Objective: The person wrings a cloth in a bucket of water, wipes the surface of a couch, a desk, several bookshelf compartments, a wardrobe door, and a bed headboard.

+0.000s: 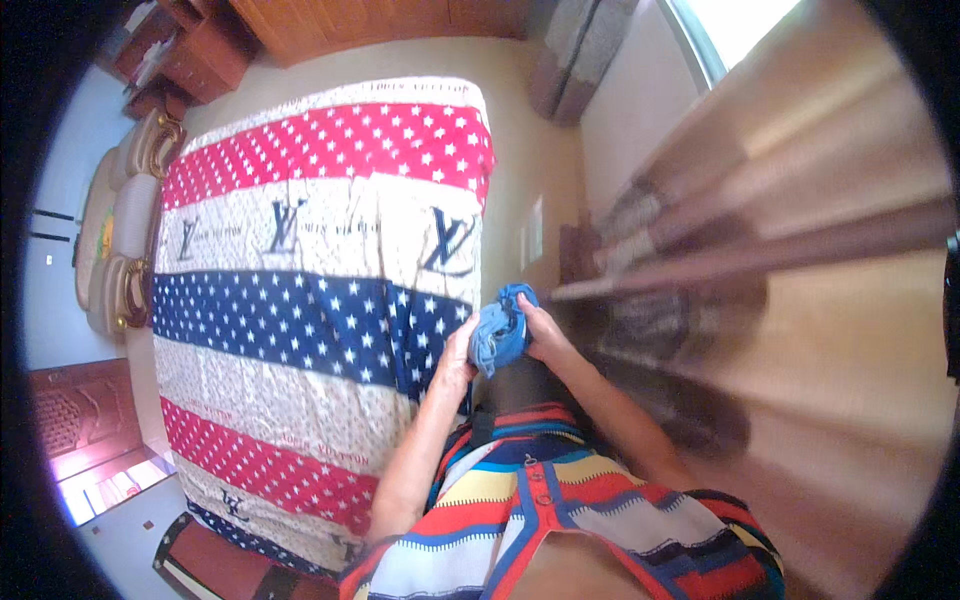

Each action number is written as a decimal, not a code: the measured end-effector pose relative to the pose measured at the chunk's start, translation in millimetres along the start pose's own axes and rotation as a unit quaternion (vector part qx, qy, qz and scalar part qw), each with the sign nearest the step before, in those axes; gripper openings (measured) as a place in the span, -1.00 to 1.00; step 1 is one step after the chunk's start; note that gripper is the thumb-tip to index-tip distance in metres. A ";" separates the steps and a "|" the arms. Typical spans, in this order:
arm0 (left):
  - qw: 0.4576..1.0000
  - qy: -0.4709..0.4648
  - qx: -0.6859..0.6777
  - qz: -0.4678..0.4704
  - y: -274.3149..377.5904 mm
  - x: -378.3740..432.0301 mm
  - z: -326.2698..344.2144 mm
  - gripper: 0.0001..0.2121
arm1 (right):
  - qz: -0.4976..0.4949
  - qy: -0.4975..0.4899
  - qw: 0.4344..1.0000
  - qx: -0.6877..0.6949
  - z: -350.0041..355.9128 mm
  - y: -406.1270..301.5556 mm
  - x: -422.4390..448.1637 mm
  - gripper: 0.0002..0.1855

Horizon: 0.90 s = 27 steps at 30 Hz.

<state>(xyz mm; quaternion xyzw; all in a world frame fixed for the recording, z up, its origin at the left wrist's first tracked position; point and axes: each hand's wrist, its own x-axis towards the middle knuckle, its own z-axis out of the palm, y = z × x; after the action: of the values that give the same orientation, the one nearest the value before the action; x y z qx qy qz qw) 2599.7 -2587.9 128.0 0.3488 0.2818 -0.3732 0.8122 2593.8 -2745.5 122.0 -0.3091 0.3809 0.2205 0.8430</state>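
Between my two hands is a bunched blue cloth (pixel 498 330), perhaps a garment; its folds hide its full shape. My left hand (pixel 457 352) grips its left side, close to the edge of the bed. On the opposite side, my right hand (pixel 541 326) holds it with the thumb on its upper part. To the left of the cloth, a bed cover (pixel 300 319) spreads over the bed in white, red and navy bands, with stars and printed letters. Light wrinkles run across it.
At right stands a brown, motion-blurred piece of furniture or a curtain (pixel 825 255). A strip of tiled floor (pixel 536 150) runs beside the bed. Beyond are a wooden wardrobe (pixel 360 22), a grey curtain (pixel 585 60) and a cushioned sofa (pixel 135 217). A carved wooden door (pixel 82 420) is at left.
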 end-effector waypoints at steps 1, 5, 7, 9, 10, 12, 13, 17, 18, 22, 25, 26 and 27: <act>1.000 0.014 0.001 0.019 13.2 10.4 13.1 -0.59 | -0.019 0.009 1.000 -0.016 9.4 -21.1 13.1 -0.57; 1.000 0.028 0.003 0.013 93.3 54.4 71.3 -0.56 | -0.061 0.041 0.995 -0.070 42.5 -100.8 68.9 -0.51; 0.999 -0.018 -0.043 0.007 137.3 77.5 90.0 -0.54 | -0.038 0.048 0.994 -0.089 65.5 -143.7 85.3 -0.51; 0.992 -0.087 -0.075 0.051 173.0 110.3 105.4 -0.55 | -0.028 0.022 0.989 -0.145 60.3 -175.7 123.3 -0.49; 0.986 -0.116 -0.108 0.058 189.2 126.3 116.6 -0.57 | -0.014 0.028 0.988 -0.148 61.6 -190.4 140.5 -0.49; 0.986 -0.103 -0.110 0.067 222.9 144.1 136.3 -0.58 | 0.010 0.049 0.989 -0.136 82.3 -215.8 160.5 -0.49; 0.987 -0.098 -0.108 0.064 239.4 150.5 149.0 -0.58 | -0.003 0.058 0.985 -0.160 86.6 -229.1 172.2 -0.49; 0.995 -0.053 -0.055 0.063 287.4 226.7 176.5 -0.62 | -0.059 0.088 0.984 -0.146 82.9 -284.4 238.4 -0.33; 0.996 -0.027 -0.051 0.063 297.9 245.4 162.8 -0.64 | -0.075 0.083 0.979 -0.169 117.1 -293.4 235.8 -0.33; 0.999 -0.031 -0.029 0.032 337.7 309.3 210.3 -0.72 | 0.072 -0.152 0.984 -0.059 154.1 -372.2 246.6 -0.21; 0.998 0.028 0.037 0.040 366.1 343.6 246.7 -0.67 | 0.096 -0.233 0.966 0.060 185.1 -408.5 269.8 -0.23; 0.997 0.031 0.025 0.067 374.5 356.8 257.7 -0.65 | 0.086 -0.255 0.961 0.058 193.8 -424.9 278.6 -0.22; 0.996 -0.012 0.039 0.078 387.9 373.2 264.4 -0.62 | 0.085 -0.246 0.965 0.044 196.7 -443.3 292.8 -0.22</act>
<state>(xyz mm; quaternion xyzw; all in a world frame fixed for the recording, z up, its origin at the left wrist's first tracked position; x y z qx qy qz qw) 3173.2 -2760.8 156.2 0.3967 0.2289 -0.3236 0.8280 3141.9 -2885.5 152.7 -0.1740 0.1964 0.3436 0.9017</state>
